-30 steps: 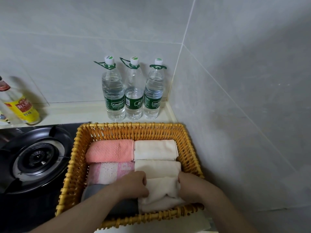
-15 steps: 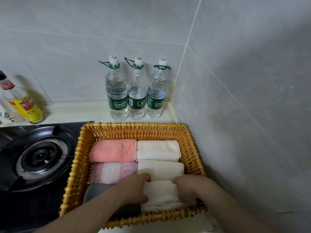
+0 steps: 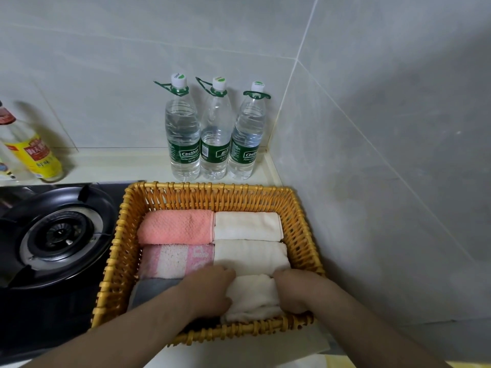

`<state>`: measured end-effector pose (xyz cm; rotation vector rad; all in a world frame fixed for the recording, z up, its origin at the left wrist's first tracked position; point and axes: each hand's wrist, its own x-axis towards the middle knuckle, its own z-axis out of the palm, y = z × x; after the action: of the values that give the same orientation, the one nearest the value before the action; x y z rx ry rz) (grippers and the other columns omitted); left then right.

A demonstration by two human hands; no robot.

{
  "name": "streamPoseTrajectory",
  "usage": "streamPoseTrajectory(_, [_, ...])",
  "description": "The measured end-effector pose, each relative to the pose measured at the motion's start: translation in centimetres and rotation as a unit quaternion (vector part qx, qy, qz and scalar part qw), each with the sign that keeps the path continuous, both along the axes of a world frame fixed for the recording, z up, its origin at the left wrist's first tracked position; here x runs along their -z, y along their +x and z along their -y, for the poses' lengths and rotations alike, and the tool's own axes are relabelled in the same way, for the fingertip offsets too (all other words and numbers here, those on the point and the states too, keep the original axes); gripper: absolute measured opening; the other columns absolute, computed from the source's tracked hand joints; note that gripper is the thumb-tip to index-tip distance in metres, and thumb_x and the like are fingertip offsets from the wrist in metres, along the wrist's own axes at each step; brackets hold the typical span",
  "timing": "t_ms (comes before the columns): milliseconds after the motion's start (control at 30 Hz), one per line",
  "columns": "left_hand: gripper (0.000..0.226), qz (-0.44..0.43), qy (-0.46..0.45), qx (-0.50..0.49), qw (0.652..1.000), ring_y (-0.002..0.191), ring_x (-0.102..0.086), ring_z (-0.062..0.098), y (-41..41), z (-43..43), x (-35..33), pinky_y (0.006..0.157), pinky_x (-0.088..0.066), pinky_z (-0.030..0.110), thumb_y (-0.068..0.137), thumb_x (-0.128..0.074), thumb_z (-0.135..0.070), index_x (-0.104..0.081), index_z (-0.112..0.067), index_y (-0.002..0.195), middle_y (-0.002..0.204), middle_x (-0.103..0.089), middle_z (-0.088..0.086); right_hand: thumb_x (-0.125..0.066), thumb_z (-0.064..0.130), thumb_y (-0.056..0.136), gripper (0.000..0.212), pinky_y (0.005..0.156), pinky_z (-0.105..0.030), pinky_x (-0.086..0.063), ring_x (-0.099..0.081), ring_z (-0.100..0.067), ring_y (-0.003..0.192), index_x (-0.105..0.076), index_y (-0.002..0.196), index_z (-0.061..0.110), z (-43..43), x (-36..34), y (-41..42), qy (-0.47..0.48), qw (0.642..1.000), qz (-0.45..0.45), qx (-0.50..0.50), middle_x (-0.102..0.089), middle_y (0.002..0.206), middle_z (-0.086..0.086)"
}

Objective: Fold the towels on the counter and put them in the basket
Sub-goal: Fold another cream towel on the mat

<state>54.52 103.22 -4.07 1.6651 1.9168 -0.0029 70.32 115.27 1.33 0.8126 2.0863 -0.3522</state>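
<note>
A woven yellow basket [image 3: 212,193] stands on the counter in the corner. Inside lie folded towels: a coral one [image 3: 176,227] and a cream one [image 3: 247,225] at the back, a pink-and-white one [image 3: 172,260] and a second cream one [image 3: 251,257] in the middle, a grey one [image 3: 151,290] at the front left. A third cream towel [image 3: 252,298] sits at the front right. My left hand [image 3: 210,293] grips its left end and my right hand [image 3: 295,290] grips its right end, both with curled fingers down in the basket.
Three water bottles [image 3: 215,134] stand against the back wall behind the basket. A black gas burner [image 3: 55,235] lies to the left, touching the basket's side. A yellow-labelled sauce bottle [image 3: 34,152] stands at the far left. A tiled wall closes the right side.
Both hands have pushed the front cream towel a little deeper and further into the basket. The camera has shifted slightly, so the scene sits further right in view.
</note>
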Motion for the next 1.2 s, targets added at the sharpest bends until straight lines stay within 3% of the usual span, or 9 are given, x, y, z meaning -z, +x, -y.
streamPoseTrajectory(133, [0.045,-0.069,0.066,0.101,0.99,0.114,-0.047,0.022,0.4,0.1,-0.5,0.091,-0.048,0.038,0.09,-0.051,-0.032,-0.045,-0.025,0.133,0.128,-0.044,0.002,-0.056,0.015,0.086,0.034,0.076,-0.033,-0.053,-0.061,-0.024,0.092,-0.056,0.119,0.015,-0.4,0.2,0.0,0.05,0.997,0.004,-0.055,-0.06,0.109,-0.007])
streamPoseTrajectory(300, [0.054,-0.101,0.057,0.218,0.969,0.137,-0.03,0.026,-0.5,-0.1,0.3,0.109,-0.033,0.048,0.096,-0.046,-0.034,-0.027,-0.038,0.147,0.154,-0.026,0.004,-0.054,0.014,0.089,0.04,0.082,-0.038,-0.051,-0.058,-0.027,0.104,-0.048,0.128,0.018,-0.6,2.0,0.1,0.09,0.99,-0.045,-0.095,-0.053,0.124,-0.009])
streamPoseTrajectory(400, [0.061,-0.116,0.047,0.244,0.962,0.141,-0.023,0.028,-1.1,-0.3,0.3,0.111,-0.032,0.048,0.096,-0.048,-0.036,-0.022,-0.039,0.15,0.159,-0.015,0.005,-0.052,0.012,0.091,0.038,0.077,-0.037,-0.052,-0.06,-0.028,0.1,-0.045,0.128,0.015,-0.8,2.2,0.2,0.104,0.988,-0.063,-0.1,-0.047,0.126,-0.012])
streamPoseTrajectory(533, [0.059,-0.058,0.093,0.172,0.979,0.134,-0.03,0.025,-0.8,-0.4,-0.2,0.107,-0.034,0.037,0.088,-0.052,-0.041,-0.037,-0.035,0.145,0.147,-0.029,0.004,-0.055,0.011,0.088,0.034,0.071,-0.03,-0.051,-0.056,-0.021,0.09,-0.046,0.119,0.019,-1.3,0.9,0.9,0.093,0.982,-0.138,-0.084,-0.043,0.124,-0.008])
streamPoseTrajectory(633, [0.084,-0.086,0.145,0.112,0.979,0.146,-0.009,0.027,-0.5,-0.1,0.2,0.12,-0.009,0.038,0.087,-0.042,-0.061,-0.013,-0.022,0.154,0.16,-0.008,0.004,-0.069,0.031,0.08,0.06,0.104,-0.035,-0.038,-0.033,-0.026,0.132,-0.039,0.132,0.023,-2.0,0.1,1.6,0.1,0.957,-0.229,-0.15,-0.03,0.143,-0.003])
streamPoseTrajectory(733, [0.106,-0.181,0.114,0.186,0.959,0.146,0.023,0.027,0.1,-0.5,1.4,0.119,0.013,0.044,0.085,-0.028,-0.078,0.017,-0.008,0.151,0.155,0.027,0.012,-0.071,0.047,0.079,0.106,0.122,-0.042,-0.002,0.014,-0.025,0.148,0.0,0.153,0.022,-2.7,0.7,1.5,0.083,0.963,-0.17,-0.194,0.013,0.161,-0.005])
streamPoseTrajectory(900, [0.103,-0.2,0.093,0.23,0.948,0.144,0.027,0.024,-0.1,-0.9,3.3,0.117,0.018,0.045,0.086,-0.019,-0.08,0.017,-0.008,0.15,0.157,0.025,0.013,-0.047,0.068,0.085,0.105,0.12,-0.045,0.005,0.016,-0.027,0.148,0.012,0.153,0.013,-1.9,4.0,1.1,0.097,0.964,-0.108,-0.224,0.018,0.16,-0.012])
streamPoseTrajectory(1067, [0.112,-0.195,0.083,0.232,0.949,0.139,0.031,0.021,-0.5,-1.2,3.7,0.111,0.026,0.041,0.081,-0.024,-0.084,0.018,-0.007,0.15,0.152,0.03,0.012,-0.05,0.072,0.081,0.114,0.12,-0.048,0.004,0.017,-0.027,0.148,0.017,0.152,0.013,-2.4,5.2,0.8,0.126,0.962,-0.078,-0.228,0.022,0.159,-0.01])
streamPoseTrajectory(1200, [0.109,-0.184,0.095,0.224,0.952,0.139,0.031,0.022,-0.5,-1.1,3.8,0.109,0.028,0.04,0.083,-0.023,-0.084,0.018,-0.007,0.15,0.152,0.031,0.012,-0.053,0.072,0.079,0.114,0.121,-0.045,0.0,0.015,-0.023,0.148,0.013,0.153,0.014,-2.9,4.5,0.3,0.062,0.974,-0.095,-0.198,0.02,0.16,-0.007])
